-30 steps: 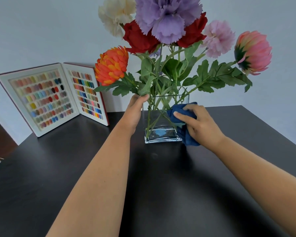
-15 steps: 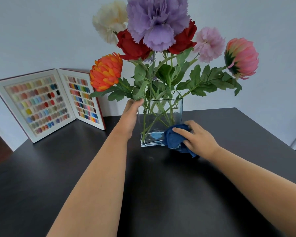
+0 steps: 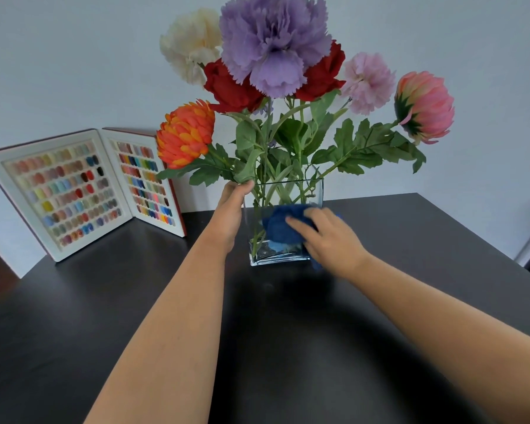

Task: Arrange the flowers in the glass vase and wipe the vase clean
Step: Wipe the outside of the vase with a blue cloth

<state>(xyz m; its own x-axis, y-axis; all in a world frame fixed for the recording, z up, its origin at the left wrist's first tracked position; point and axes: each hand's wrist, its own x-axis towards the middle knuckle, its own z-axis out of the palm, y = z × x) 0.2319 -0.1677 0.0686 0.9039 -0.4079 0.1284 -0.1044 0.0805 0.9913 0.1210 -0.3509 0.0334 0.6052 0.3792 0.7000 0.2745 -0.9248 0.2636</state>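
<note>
A square glass vase (image 3: 315,192) stands on the black table (image 3: 288,338) and holds several artificial flowers: a purple one (image 3: 273,47), cream, red, pale pink, an orange one (image 3: 185,134) and a pink one (image 3: 426,107). My left hand (image 3: 231,209) grips the vase's left side, thumb at the rim. My right hand (image 3: 331,240) holds a bunched blue cloth (image 3: 280,228) against the front glass face. Green stems show through the glass.
An open display book of coloured nail swatches (image 3: 74,191) stands propped at the back left of the table against the pale wall. The table's right edge runs diagonally at the far right.
My right hand has carried the cloth from the vase's lower right corner up and left onto the front face. My left hand has stayed on the vase's left side.
</note>
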